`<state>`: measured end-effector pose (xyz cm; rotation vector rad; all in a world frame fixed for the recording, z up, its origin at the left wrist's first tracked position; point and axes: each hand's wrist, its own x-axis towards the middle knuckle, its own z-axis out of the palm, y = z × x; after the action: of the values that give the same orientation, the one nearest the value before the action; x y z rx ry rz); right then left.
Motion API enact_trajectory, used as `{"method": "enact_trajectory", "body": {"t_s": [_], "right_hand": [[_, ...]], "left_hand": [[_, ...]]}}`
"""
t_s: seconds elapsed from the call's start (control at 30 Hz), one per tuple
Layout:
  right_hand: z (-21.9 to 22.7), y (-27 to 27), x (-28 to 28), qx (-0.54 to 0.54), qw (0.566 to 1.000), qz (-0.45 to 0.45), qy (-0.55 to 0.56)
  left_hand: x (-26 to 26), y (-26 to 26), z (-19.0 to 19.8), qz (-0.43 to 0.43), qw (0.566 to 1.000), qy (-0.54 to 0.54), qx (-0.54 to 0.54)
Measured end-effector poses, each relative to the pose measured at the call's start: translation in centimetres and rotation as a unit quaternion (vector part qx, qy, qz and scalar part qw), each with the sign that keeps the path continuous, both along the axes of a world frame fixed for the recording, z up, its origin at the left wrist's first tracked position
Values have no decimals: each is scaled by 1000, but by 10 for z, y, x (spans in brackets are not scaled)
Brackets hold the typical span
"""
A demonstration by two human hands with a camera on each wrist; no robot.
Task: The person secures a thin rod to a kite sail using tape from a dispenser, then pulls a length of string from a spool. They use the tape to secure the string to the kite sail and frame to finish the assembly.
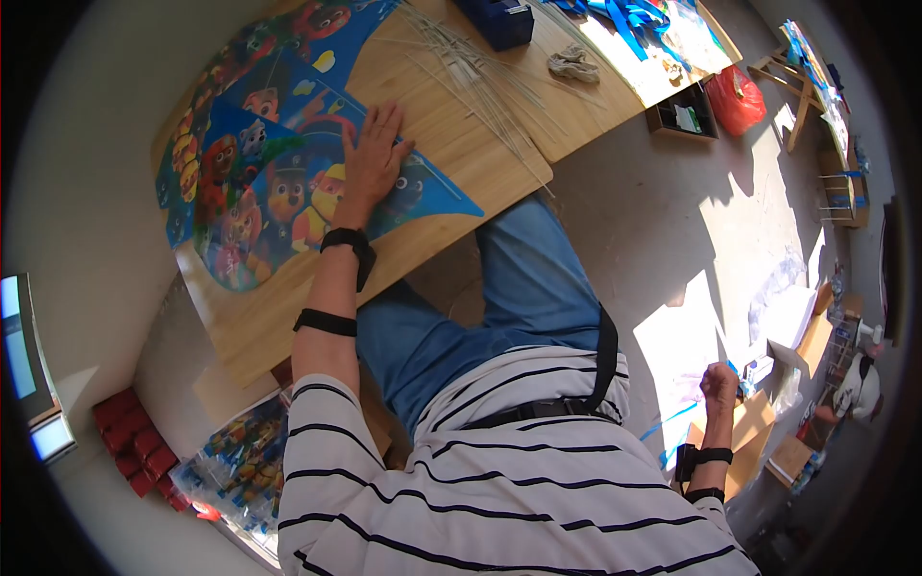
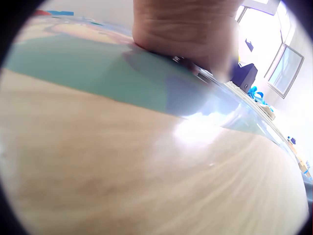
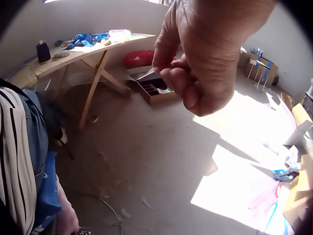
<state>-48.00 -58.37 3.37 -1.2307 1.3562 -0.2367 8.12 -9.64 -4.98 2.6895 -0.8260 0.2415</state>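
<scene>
A: Where is your left hand sitting, and how are its fingers lying?

B: My left hand is lying flat, fingers straight and slightly spread, pressing down on the printed kite sheet. It is gripping nothing. In the left wrist view the heel of that hand is touching the sheet directly.

A: Where is the sheet lying?

B: The sheet is spreading flat on the wooden desk, reaching out to the left of my left hand and under it. One pointed blue corner is running out to the right of the hand, near the desk edge.

A: What is lying close to that hand?

B: A bundle of thin sticks is fanning across the desk just beyond and to the right of my fingertips, apart from them. Farther off in the same direction, a dark blue box and a crumpled rag are resting on the desk.

A: Report the right hand.

B: My right hand is hanging off the desk, well apart from the left one, over the floor. Its fingers are curling inward, and thumb and forefinger are pinching a small pale sliver. I cannot tell what that sliver is.

A: What is lying around the right hand?

B: Beyond it, a red bag and an open tray are sitting on the floor beneath a second trestle desk.
</scene>
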Motion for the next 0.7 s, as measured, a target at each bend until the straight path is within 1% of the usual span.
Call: {"method": "enact_trajectory", "body": {"t_s": [0.07, 0.1, 0.13, 0.2, 0.23, 0.27, 0.3, 0.37, 0.4, 0.57, 0.6, 0.7], "right_hand": [[-8, -21, -14, 16, 997, -75, -4], [-12, -42, -31, 42, 994, -96, -30], [-10, -56, -42, 41, 990, -128, -33], [-4, -84, -61, 41, 982, -178, -46], [5, -88, -62, 42, 978, -196, -57], [14, -93, -62, 14, 978, -205, -37], [19, -101, -65, 19, 981, -189, -30], [20, -119, -65, 4, 981, -190, -28], [22, -120, -57, -4, 984, -178, -23], [32, -105, 1, -52, 992, -115, 29], [35, -97, 17, -55, 991, -118, 34], [31, -91, 37, -54, 993, -91, 48]], "left_hand": [[0, 0, 0, 0, 1000, 6, -12], [0, 0, 0, -1, 1000, 7, -17], [1, -1, -1, -2, 1000, 9, -21], [0, -1, 0, 3, 999, 20, -33], [0, -2, 0, 6, 999, 27, -38], [0, -1, 1, 6, 999, 25, -40], [0, -1, 1, 7, 999, 22, -42], [1, 0, 3, 12, 999, 26, -42], [1, 1, 3, 17, 998, 33, -42], [0, 1, 6, 30, 998, 35, -37], [0, 0, 7, 31, 998, 33, -36], [0, 0, 9, 37, 999, 22, -34]]}}
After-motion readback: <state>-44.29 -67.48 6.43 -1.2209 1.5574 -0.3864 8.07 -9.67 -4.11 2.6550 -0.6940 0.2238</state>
